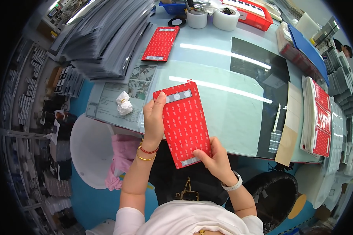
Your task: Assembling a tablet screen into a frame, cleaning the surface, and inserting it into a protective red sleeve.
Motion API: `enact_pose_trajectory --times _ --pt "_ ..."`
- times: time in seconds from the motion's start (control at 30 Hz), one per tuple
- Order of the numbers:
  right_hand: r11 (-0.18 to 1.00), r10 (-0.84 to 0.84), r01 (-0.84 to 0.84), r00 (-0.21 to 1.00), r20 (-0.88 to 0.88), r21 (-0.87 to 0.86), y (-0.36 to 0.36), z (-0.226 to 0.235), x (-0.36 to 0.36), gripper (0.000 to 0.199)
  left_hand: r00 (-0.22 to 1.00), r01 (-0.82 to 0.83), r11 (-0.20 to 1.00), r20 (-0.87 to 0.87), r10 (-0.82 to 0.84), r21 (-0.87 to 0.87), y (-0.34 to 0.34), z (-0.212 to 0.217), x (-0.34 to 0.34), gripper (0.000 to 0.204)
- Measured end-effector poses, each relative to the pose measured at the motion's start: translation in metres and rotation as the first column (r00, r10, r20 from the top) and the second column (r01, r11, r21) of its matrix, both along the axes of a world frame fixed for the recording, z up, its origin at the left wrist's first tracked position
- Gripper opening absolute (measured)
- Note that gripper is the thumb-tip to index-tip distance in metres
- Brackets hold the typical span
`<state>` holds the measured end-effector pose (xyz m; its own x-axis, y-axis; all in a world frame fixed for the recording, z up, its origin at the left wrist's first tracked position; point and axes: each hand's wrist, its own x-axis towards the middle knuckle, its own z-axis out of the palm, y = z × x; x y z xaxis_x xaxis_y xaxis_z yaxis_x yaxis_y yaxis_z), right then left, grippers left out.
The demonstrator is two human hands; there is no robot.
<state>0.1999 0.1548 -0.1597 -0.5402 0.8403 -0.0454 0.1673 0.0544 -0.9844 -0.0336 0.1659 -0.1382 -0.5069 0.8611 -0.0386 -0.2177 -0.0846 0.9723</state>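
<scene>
A flat red panel [185,125], covered in a small repeating pale pattern, is held up in front of me at the table's near edge. Grey strips run across its top and bottom ends, the upper one with round pale spots. My left hand [154,113] grips its upper left side, thumb on the face. My right hand [215,156] pinches the lower right corner, its thumb on the front; the fingers behind are hidden. A second, similar red panel [161,44] lies farther back on the table. Left of my left hand sits a crumpled white wad [124,103].
Tall stacks of thin grey sheets [102,43] stand at the back left. Tape rolls [225,19] and a red tray [255,15] are at the back. More red panels [321,117] are stacked at right. Below the table are a white tub [88,156] and a black-lined bin [272,199].
</scene>
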Motion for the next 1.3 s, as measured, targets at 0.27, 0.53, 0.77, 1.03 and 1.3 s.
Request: enact_pose_trajectory --times 0.27,0.53,0.77,1.03,1.3 --pt "0.84 0.01 -0.2 0.935 -0.355 -0.505 0.014 0.01 0.022 0.042 0.999 0.044 0.997 0.017 -0.043 -0.061 0.012 -0.009 -0.007 0.067" --pt "0.912 -0.226 0.051 0.891 -0.394 -0.407 0.021 -0.004 0.03 0.04 0.892 0.443 0.891 -0.051 -0.45 -0.101 -0.027 -0.019 0.024 0.06" --pt "0.9 -0.222 0.032 0.892 -0.395 -0.435 0.024 -0.01 0.035 0.039 0.867 0.492 0.861 -0.018 -0.498 -0.133 -0.05 -0.013 0.049 0.047" --pt "0.857 -0.208 -0.039 0.886 -0.415 -0.513 0.03 -0.003 0.036 0.041 0.87 0.49 0.863 0.02 -0.492 -0.125 -0.053 -0.01 0.048 0.045" --pt "0.839 -0.179 -0.075 0.897 -0.404 -0.539 0.031 -0.001 0.041 0.046 0.871 0.489 0.866 0.118 -0.477 -0.105 -0.056 -0.015 0.044 0.048"
